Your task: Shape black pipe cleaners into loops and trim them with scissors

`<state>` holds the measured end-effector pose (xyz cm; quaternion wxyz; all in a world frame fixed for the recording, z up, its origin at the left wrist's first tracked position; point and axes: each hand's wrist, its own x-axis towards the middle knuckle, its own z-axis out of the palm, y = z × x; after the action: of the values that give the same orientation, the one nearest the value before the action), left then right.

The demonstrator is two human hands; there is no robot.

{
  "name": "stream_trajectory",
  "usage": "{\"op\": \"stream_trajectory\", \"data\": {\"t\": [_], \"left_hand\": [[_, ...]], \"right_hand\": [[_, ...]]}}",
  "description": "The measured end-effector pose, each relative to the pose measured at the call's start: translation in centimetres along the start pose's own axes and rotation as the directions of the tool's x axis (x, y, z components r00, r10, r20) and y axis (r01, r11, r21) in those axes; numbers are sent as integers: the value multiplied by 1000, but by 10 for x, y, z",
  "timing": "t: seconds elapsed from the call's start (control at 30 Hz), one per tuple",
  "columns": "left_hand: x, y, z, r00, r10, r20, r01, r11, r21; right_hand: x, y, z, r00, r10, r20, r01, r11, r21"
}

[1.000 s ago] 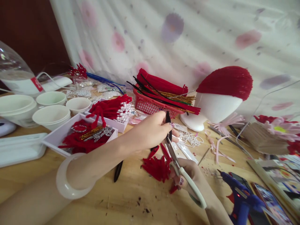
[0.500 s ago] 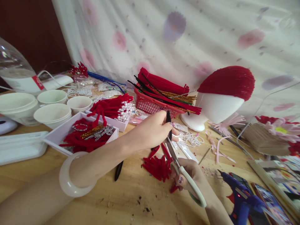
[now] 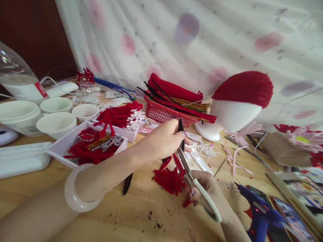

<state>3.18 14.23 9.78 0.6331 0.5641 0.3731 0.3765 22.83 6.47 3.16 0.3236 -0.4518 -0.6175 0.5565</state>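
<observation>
Head view: left hand (image 3: 166,139) pinches an upright black strip (image 3: 180,126), frame centre.
Scissors (image 3: 196,183): gripped in right hand (image 3: 207,179), lower right, long axis slanting up-left towards the strip's lower end.

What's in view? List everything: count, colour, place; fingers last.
Scissors: one, white handles, centre right
Black strips: at least two, black, centre
Red pieces: one pile, red, centre
Basket: one, red, back centre
Head form: one, white, red-capped, back right
Boxes: two, lilac, centre left
Cups: at least four, white, left
Bottle: one, clear, far left
Glue gun: one, blue, lower right
Phone: at least one, dark, lower right
Flower: at least one, pink, right
Pearl strings: uncounted, white, centre right
Curtain: one, white, behind
Table: one, wooden, underneath
Bangle: one, white, lower left
Left fingers: one set, centre, pinching black strip
Right fingers: one set, centre, holding scissors
</observation>
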Motion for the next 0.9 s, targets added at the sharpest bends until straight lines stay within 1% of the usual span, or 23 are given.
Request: {"op": "stream_trajectory", "data": {"t": [0.13, 0.33, 0.4, 0.47, 0.53, 0.6, 0.7, 0.9], "left_hand": [[0, 2, 2, 999, -26, -21, 25, 998, -57], [-3, 12, 2, 998, -65, -22, 61, 988, -144], [-4, 15, 0, 997, -76, -9, 73, 979, -189], [-5, 17, 0, 998, -68, 14, 69, 967, -245], [-6, 16, 0, 998, -44, 39, 53, 955, -292], [-6, 14, 2, 998, -19, 53, 36, 944, -328], [-6, 11, 5, 999, -1, 39, 14, 936, -352], [-8, 11, 10, 1000, -23, -15, 16, 941, -338]], "right_hand": [[0, 0, -1, 1000, 13, 0, -13, 1000, 2], [0, 4, -2, 998, 65, -27, -67, 996, -65], [1, 2, -1, 997, 44, -64, -52, 988, -145], [2, 0, 1, 995, -7, -96, -16, 970, -242], [1, -2, 2, 994, -43, -101, 12, 959, -282], [1, -2, 2, 994, -50, -101, 21, 964, -264], [0, -2, 1, 993, -36, -117, 11, 979, -205], [0, -4, 1, 994, -45, -99, 34, 994, -105]]}}
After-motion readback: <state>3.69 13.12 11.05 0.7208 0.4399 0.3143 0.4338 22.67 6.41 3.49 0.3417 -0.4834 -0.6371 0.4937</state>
